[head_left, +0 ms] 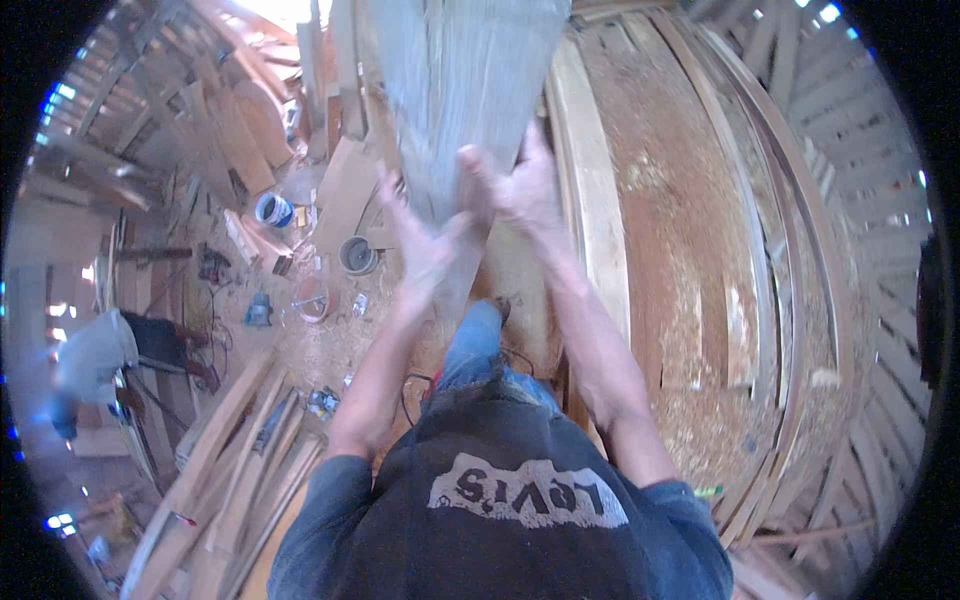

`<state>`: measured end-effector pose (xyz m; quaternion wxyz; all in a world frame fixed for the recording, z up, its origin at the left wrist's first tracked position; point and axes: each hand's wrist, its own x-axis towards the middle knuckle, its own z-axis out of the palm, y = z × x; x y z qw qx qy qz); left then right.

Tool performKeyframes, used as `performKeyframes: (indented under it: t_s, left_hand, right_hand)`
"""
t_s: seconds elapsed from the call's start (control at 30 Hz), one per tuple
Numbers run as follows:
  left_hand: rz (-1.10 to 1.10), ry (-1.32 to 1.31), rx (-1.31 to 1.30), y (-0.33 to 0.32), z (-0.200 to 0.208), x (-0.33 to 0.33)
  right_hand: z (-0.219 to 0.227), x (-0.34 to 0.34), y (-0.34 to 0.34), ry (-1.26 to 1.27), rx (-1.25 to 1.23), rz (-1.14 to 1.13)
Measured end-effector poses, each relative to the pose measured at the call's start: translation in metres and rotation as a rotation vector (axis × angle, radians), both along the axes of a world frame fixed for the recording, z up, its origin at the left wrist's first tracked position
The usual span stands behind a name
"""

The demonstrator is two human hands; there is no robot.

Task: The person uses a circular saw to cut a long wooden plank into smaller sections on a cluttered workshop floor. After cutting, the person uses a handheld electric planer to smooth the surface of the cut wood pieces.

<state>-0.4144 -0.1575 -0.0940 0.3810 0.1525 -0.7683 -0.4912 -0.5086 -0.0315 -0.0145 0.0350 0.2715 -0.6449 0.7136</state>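
A long weathered grey wooden board (460,90) runs away from my body toward the far edge, narrowing at its near end. My left hand (428,240) grips its left side close to that end, fingers along the edge and thumb toward the middle. Slightly farther up, my right hand (522,190) holds the right side with its thumb over the top face; its other fingers are partly hidden. Both hands and the board are blurred by motion.
To the right lies a stack of long planks (600,220) strewn with sawdust. At left stand a blue-and-white bucket (273,210) and a grey bucket (357,256). Curved timbers (230,480) fill the lower left, near another person (100,350). A blue power tool (258,309) rests on the floor.
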Motion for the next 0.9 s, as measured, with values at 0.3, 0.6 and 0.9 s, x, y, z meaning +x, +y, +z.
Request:
performKeyframes:
  t_s: [0.3,0.6,0.9]
  left_hand:
    - [-0.6,0.043,0.428,0.007,-0.093,0.069]
    - [-0.572,0.518,0.829,-0.084,0.078,0.064]
    - [-1.588,0.152,0.546,-0.133,0.196,0.013]
  right_hand:
    - [0.025,0.127,0.078,0.054,-0.067,-0.17]
    - [-0.17,0.203,0.12,-0.039,0.561,-0.03]
    - [-0.262,0.246,0.07,-0.343,0.601,-0.209]
